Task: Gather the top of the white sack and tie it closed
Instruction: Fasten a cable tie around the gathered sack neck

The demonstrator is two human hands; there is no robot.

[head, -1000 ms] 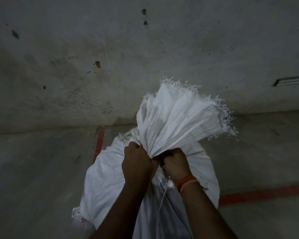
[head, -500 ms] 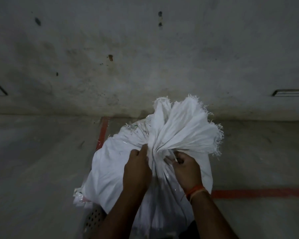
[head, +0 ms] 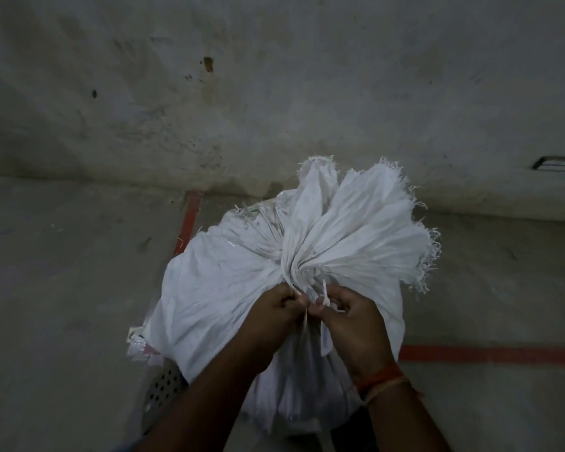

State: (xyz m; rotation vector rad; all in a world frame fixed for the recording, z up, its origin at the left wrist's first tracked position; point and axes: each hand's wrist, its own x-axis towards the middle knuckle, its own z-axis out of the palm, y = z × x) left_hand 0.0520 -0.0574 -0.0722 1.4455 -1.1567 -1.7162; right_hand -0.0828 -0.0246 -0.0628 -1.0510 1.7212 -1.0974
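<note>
A full white woven sack point(head: 216, 295) stands on the floor in front of me. Its top point(head: 356, 230) is bunched into pleats and fans out up and to the right, with a frayed edge. At the neck, a thin white tie string point(head: 324, 296) runs between my hands. My left hand point(head: 274, 308) pinches one end of the string just below the gathered neck. My right hand point(head: 353, 316) holds the other end, fingers curled around it. An orange thread band sits on my right wrist.
A stained concrete wall point(head: 274, 93) rises right behind the sack. Red painted lines point(head: 490, 353) cross the grey floor at right and run up at left point(head: 188, 223). A perforated grey object point(head: 163, 386) shows under the sack's lower left.
Both hands have let go of the gathered cloth and moved slightly down onto the string ends. The bunched top has dropped and leans further right.
</note>
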